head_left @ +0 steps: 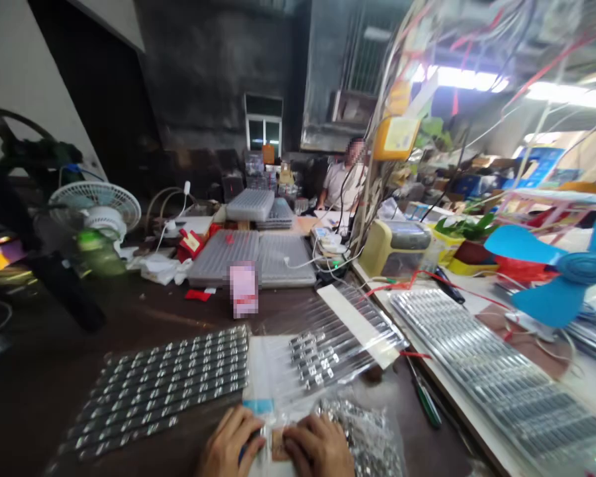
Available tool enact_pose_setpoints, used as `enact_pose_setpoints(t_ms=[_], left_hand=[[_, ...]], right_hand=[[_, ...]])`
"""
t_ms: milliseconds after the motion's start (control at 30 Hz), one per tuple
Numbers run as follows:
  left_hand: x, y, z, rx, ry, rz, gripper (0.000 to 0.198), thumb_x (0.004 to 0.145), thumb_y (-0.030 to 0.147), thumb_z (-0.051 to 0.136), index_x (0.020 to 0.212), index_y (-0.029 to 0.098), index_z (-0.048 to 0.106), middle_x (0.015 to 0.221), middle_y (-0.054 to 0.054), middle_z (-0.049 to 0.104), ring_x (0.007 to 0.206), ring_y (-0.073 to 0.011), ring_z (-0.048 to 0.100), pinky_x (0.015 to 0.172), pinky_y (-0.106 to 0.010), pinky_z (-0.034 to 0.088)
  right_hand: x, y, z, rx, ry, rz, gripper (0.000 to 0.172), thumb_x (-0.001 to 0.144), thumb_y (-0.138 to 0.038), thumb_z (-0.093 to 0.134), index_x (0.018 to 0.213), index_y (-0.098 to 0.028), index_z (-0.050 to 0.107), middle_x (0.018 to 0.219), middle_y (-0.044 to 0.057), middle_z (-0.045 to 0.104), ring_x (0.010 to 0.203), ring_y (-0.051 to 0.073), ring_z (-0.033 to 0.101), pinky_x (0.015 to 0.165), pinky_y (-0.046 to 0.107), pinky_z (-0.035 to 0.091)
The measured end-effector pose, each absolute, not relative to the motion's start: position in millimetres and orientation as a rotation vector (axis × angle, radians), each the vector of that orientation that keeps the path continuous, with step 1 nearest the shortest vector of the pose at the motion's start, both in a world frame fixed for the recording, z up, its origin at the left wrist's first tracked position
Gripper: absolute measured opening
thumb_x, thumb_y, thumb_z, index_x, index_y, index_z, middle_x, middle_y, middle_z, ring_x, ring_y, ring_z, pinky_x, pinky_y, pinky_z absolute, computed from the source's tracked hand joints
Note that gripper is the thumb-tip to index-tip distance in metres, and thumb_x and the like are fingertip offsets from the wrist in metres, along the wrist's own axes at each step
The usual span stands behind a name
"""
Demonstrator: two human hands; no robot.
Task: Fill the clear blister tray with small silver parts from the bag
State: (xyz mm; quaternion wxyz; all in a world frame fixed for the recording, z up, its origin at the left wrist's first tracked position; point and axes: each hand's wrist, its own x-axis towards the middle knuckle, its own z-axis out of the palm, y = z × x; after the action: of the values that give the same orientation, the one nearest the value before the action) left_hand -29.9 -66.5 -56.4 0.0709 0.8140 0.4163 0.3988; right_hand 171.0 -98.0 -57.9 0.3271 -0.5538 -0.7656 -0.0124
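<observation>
Head view: left hand (pixel 228 442) and right hand (pixel 318 447) low against the bottom edge of the frame, cut off by it, fingers curled down and almost meeting over a small tan piece (pixel 278 445). Half hidden at the left hand, a blue item (pixel 244 448). Pinched or merely covered: impossible to tell. Just beside the right hand, a clear bag of small metal parts (pixel 362 430). Left of the hands, a clear tray of metal parts (pixel 163 391), its edge against a white sheet (pixel 265 364). Ahead, clear strips of metal parts (pixel 322 351) under a white card (pixel 357 324). Farther right, a green-handled screwdriver (pixel 427 401) along the edge of a white-topped bench (pixel 427 338). Open dark tabletop (pixel 54 358) to the far left, and more ahead, up to a blurred pink object (pixel 243 289) and grey trays (pixel 223 258).
</observation>
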Motion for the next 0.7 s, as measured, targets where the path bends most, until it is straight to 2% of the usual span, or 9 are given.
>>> enact_pose_setpoints(t_ms=[167, 300, 533, 700], left_hand=[[-32.1, -73.6, -30.0, 2.322, 1.398, 0.874, 0.010, 0.086, 0.021, 0.058, 0.088, 0.022, 0.068, 0.083, -0.004, 0.065, 0.081, -0.0196, 0.061, 0.072, -0.031, 0.052], [-31.0, -69.1, -18.7, 2.254, 1.413, 0.761, 0.010, 0.083, 0.018, 0.062, 0.088, 0.022, 0.070, 0.082, -0.003, 0.065, 0.081, -0.0187, 0.061, 0.074, -0.031, 0.050], [-9.5, -61.6, -8.6, 1.984, 1.278, 0.810, 0.012, 0.082, 0.021, 0.060, 0.089, 0.020, 0.070, 0.084, -0.004, 0.066, 0.075, -0.0166, 0.062, 0.064, -0.025, 0.050], [-8.5, -61.9, -17.8, 1.912, 1.282, 0.887, 0.014, 0.083, 0.022, 0.058, 0.089, 0.019, 0.071, 0.084, -0.005, 0.067, 0.075, -0.0163, 0.062, 0.061, -0.024, 0.049]], right_hand=[[158.4, -105.0, -29.2, -1.546, -1.968, 0.161, 0.014, 0.084, -0.023, 0.060, 0.089, -0.031, 0.069, 0.079, 0.000, 0.062, 0.076, 0.014, 0.054, 0.068, 0.029, 0.035], [157.5, -104.2, -24.9, -1.574, -1.992, 0.213, 0.016, 0.084, -0.023, 0.060, 0.094, -0.031, 0.070, 0.081, 0.000, 0.061, 0.078, 0.015, 0.053, 0.069, 0.029, 0.034], [159.1, -107.1, -18.5, -1.551, -1.996, 0.175, 0.019, 0.085, -0.020, 0.056, 0.095, -0.030, 0.069, 0.083, 0.000, 0.063, 0.078, 0.014, 0.054, 0.068, 0.028, 0.034], [160.6, -107.7, -22.6, -1.529, -1.918, 0.259, 0.015, 0.085, -0.018, 0.052, 0.088, -0.025, 0.065, 0.082, -0.001, 0.066, 0.079, 0.014, 0.057, 0.072, 0.029, 0.034]])
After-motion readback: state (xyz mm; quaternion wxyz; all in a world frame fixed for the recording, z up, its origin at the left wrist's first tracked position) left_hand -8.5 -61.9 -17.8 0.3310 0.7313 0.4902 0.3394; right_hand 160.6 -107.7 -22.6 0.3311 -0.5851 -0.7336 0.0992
